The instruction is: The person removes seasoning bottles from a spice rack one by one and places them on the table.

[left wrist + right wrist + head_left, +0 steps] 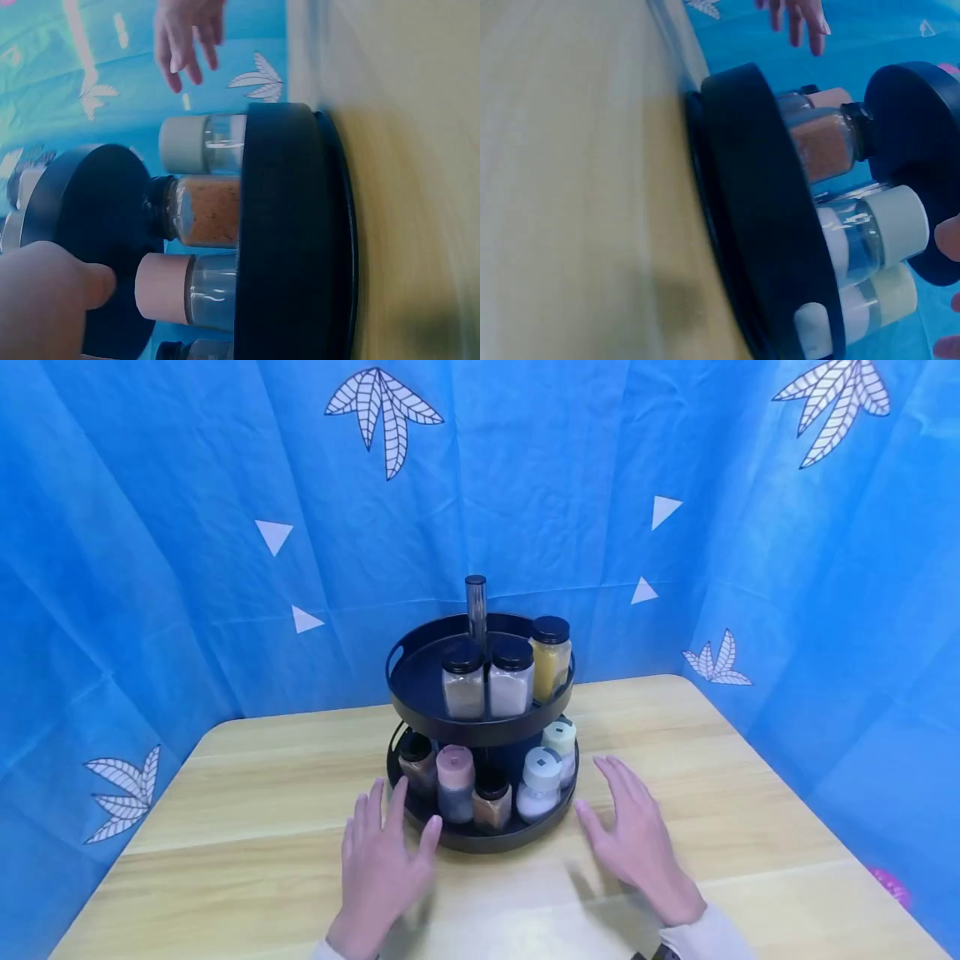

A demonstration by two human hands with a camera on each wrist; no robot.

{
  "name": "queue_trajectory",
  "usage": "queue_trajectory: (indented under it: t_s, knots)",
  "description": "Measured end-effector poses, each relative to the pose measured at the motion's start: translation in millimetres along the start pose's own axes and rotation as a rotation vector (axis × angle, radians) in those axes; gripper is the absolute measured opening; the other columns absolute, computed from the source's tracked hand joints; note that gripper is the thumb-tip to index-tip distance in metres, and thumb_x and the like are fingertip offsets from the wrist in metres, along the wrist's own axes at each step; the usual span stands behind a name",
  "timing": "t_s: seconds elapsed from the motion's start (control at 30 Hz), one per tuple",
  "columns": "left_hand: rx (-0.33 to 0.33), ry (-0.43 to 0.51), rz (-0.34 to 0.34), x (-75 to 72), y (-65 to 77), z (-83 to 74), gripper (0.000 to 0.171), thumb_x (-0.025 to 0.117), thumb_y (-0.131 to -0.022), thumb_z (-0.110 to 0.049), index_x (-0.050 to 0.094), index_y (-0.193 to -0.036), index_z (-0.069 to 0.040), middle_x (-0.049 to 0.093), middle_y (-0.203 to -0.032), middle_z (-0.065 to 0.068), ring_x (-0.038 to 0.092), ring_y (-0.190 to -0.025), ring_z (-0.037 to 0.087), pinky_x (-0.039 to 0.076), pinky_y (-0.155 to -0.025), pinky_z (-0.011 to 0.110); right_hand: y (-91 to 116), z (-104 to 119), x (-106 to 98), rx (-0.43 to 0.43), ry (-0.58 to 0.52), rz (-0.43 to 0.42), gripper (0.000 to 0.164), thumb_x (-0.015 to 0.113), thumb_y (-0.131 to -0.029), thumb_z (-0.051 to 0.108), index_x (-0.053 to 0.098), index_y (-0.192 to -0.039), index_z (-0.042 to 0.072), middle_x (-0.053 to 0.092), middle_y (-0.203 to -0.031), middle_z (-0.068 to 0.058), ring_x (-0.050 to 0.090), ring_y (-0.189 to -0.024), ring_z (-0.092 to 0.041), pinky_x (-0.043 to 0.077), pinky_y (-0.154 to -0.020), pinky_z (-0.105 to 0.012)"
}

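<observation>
A black two-tier round rack (495,727) with a central post stands on the table. Its upper tray carries three black-lidded jars, among them a yellow-filled jar (551,662). On the lower tray are a pink-lidded jar (455,785), a jar of orange-brown spice (210,211), a white-lidded jar (540,783), a pale-green-lidded jar (891,294) and a dark-lidded jar (417,764). My left hand (384,860), fingers spread, is at the rack's front left. At its right side is my right hand (637,839), fingers extended. Neither hand holds anything.
The wooden table (247,827) extends on both sides of the rack. Blue curtains (525,485) with white leaf and triangle prints hang behind and at both sides. A small pink object (890,887) shows at the right edge.
</observation>
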State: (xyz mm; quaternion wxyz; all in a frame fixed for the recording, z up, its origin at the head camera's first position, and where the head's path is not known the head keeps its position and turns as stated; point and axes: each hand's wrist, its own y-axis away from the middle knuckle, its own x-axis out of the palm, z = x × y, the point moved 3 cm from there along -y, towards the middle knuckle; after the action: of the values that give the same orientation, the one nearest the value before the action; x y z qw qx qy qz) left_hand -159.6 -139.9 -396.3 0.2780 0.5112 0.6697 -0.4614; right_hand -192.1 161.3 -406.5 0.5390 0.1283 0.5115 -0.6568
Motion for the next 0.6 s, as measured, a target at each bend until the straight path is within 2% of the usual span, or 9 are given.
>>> queue_trajectory:
  t_s: [0.13,0.27,0.43,0.6]
  knots:
    - [-0.042,0.215,0.009,-0.2,-2.4,4.4,0.067,0.05,-0.096,-0.046,0.031,-0.145,-0.005,0.028,-0.149,0.029,0.031,-0.13,0.051,0.032,-0.1,0.071,-14.7,-4.0,-1.0,0.027,-0.165,0.031,0.057,0.062,-0.09,0.024,0.04,-0.138,0.002,0.047,-0.139,-0.025,0.046,-0.122,-0.043,0.039,-0.098,-0.065]
    - [-0.15,0.381,0.058,2.1,-4.1,11.8,0.067,0.055,-0.095,-0.041,0.028,-0.146,-0.007,0.031,-0.148,0.027,0.037,-0.127,0.049,0.036,-0.099,0.067,-30.8,-14.4,5.6,0.043,-0.308,0.055,0.055,0.063,-0.09,0.017,0.04,-0.137,0.001,0.05,-0.135,-0.026,0.053,-0.114,-0.043,0.046,-0.093,-0.061]
    - [-0.224,0.496,0.095,9.0,-1.9,23.3,0.069,0.063,-0.091,-0.033,0.028,-0.146,-0.009,0.032,-0.147,0.029,0.043,-0.122,0.05,0.042,-0.096,0.063,-50.4,-24.9,15.2,0.044,-0.399,0.071,0.057,0.064,-0.089,0.014,0.037,-0.138,0.002,0.049,-0.135,-0.027,0.054,-0.114,-0.042,0.047,-0.094,-0.058]
    - [-0.275,0.579,0.18,24.7,3.5,30.0,0.074,0.063,-0.089,-0.04,0.024,-0.149,-0.018,0.024,-0.149,0.032,0.043,-0.123,0.048,0.038,-0.099,0.064,-64.7,-31.5,19.9,0.013,-0.424,0.097,0.061,0.065,-0.087,0.013,0.036,-0.139,0.002,0.048,-0.135,-0.029,0.054,-0.113,-0.044,0.047,-0.093,-0.059]
